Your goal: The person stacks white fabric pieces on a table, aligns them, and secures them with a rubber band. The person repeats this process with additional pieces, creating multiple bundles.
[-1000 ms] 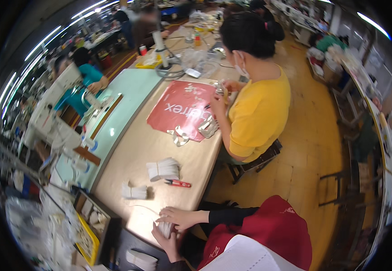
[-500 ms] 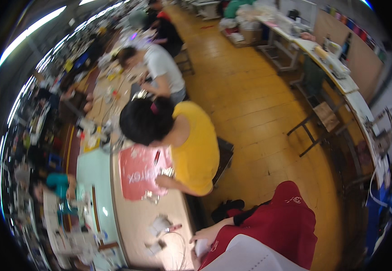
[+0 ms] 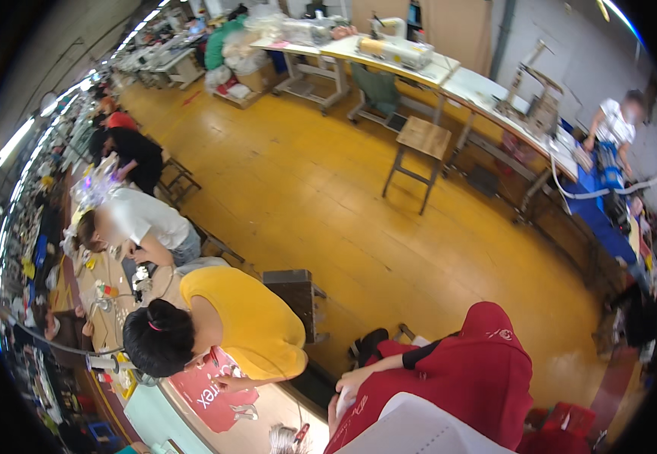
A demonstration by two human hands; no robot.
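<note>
Yellow-painted floorboards [image 3: 358, 197] are filling most of the head view, with a long row of workbenches [image 3: 434, 72] running along the far wall and a wooden stool [image 3: 419, 144] standing alone in the aisle. At the lower left a co-worker in a yellow shirt [image 3: 249, 321] is bending over the pale worktable [image 3: 268, 424], with a red printed plastic bag [image 3: 211, 390] lying flat under that person's arms. The wearer is sitting in red trousers [image 3: 479, 378]; one hand [image 3: 352, 384] is resting by the near knee, the fingers loosely curled, and it cannot be told whether it is holding anything or which hand it is. The other hand is not showing at all. A small bundle of pale pieces [image 3: 283, 439] with a red-tipped tool beside it is lying on the table edge, near that hand but apart from it. Since the gaze is swinging away from the table, turning the head back down first would seem wise before reaching, so the fingers are landing on the bundle rather than the tool.
</note>
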